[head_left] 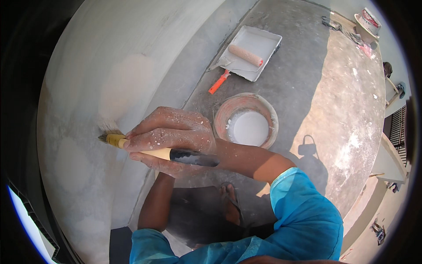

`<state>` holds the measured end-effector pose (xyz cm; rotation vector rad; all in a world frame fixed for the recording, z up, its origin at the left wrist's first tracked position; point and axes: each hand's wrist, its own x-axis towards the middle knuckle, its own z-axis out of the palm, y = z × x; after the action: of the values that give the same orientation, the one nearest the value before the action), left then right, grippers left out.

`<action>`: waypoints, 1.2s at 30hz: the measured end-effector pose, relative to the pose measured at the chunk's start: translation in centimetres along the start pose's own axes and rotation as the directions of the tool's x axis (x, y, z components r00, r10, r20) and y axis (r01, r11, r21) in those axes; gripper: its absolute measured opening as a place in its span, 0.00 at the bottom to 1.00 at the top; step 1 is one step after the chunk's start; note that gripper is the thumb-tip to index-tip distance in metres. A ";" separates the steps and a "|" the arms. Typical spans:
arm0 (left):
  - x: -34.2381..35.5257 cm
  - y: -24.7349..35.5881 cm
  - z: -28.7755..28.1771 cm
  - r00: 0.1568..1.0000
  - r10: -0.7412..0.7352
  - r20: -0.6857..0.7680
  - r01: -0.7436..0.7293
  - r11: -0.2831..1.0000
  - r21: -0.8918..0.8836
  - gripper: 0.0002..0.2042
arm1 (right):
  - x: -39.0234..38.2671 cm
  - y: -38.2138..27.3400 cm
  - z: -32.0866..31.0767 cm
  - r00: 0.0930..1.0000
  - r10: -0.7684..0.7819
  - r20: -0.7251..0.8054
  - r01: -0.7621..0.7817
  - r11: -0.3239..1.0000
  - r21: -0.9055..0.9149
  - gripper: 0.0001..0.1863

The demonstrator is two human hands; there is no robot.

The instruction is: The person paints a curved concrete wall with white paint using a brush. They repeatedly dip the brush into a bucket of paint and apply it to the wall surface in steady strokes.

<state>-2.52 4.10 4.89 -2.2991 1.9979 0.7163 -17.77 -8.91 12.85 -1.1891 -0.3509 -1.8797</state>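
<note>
My right hand (180,132), speckled with white paint, is closed around a paintbrush (158,152). The brush has a cream handle with a black end, a yellow band and dark bristles. Its bristles meet the grey wall (74,119) on my left, beside a pale streaky patch. My left forearm (156,200) reaches up beneath the right hand. The left hand is mostly hidden behind the right hand and the brush handle, so its fingers cannot be made out clearly. Below my right wrist stands a round bucket (273,119) holding white paint.
On the grey floor beyond the bucket lies a paint tray (250,36) with a paint roller (245,55) and its orange handle. Another paint-stained container (368,26) stands at the far right. My sandalled foot (231,204) is near the bucket. Sunlight covers the right floor.
</note>
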 end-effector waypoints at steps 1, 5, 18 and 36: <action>0.2 1.4 -0.6 1.000 0.002 -0.009 -0.003 1.000 -0.024 0.21 | -0.1 -0.4 -0.5 0.997 0.073 0.034 -0.076 0.993 0.087 0.10; 1.9 3.7 -2.6 0.923 -0.228 0.311 0.272 0.957 -0.106 0.20 | 4.1 6.1 -7.0 0.909 0.303 -0.285 -0.337 0.939 -0.077 0.13; 0.0 -1.9 0.6 0.988 0.147 -0.055 -0.141 0.986 0.087 0.18 | -2.0 0.3 1.7 0.993 -0.110 -0.028 0.107 0.990 -0.090 0.11; 0.3 1.3 -0.7 0.996 -0.041 0.074 0.048 0.994 -0.099 0.19 | -0.4 -1.0 0.4 0.997 -0.067 0.031 0.068 0.997 -0.042 0.13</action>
<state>-3.48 3.37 5.74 -2.3272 1.9161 0.9027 -18.30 -7.84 12.87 -1.2495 -0.3724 -1.9378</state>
